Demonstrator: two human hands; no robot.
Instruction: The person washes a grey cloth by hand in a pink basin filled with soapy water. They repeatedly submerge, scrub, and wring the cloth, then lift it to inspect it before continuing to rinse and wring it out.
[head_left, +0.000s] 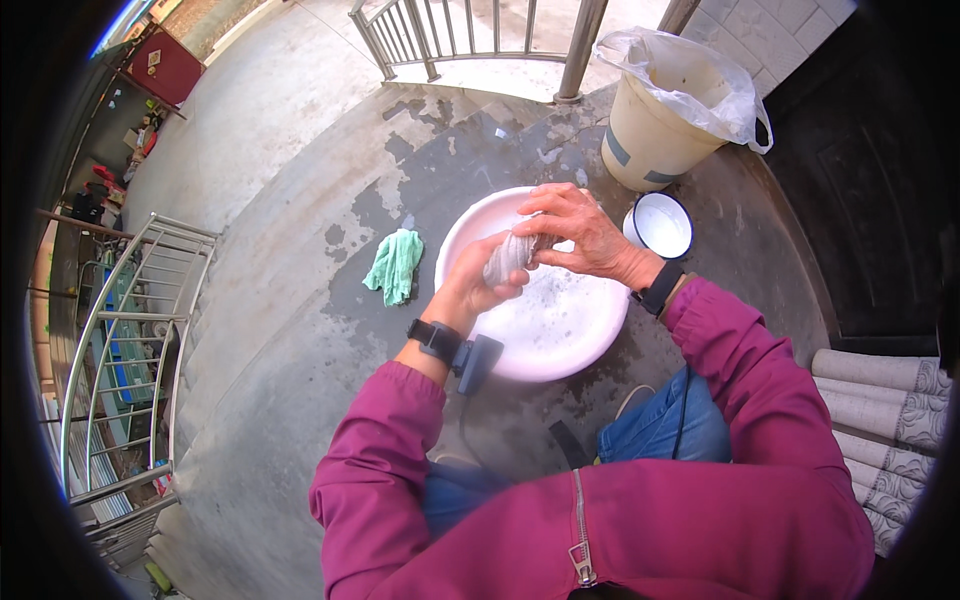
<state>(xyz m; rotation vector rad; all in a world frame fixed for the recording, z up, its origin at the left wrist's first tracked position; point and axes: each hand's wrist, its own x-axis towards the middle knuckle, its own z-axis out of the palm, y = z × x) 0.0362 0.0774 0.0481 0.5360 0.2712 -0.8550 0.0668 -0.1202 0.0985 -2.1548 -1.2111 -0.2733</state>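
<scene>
Both hands grip a bunched, twisted greyish-white cloth (511, 257) above a round, pale pink-white basin (450, 247). My left hand (478, 281) wraps the cloth's near end from below, thumb along its side. At the far end, my right hand (577, 229) closes over it from above with bent fingers. Sudsy water (551, 322) lies in the basin beneath. A wrung-looking mint-green cloth (395, 266) rests on the concrete left of the basin. Close to my right wrist stands a white enamel mug (663, 225) with a dark rim.
A cream bucket (652, 127) lined with a clear plastic bag stands at the far right, near a dark door (847, 210). Metal railings (127, 315) edge the left; another railing (480, 30) stands ahead. Wet patches mark the concrete floor (300, 315). Rolled patterned material (877, 405) lies right.
</scene>
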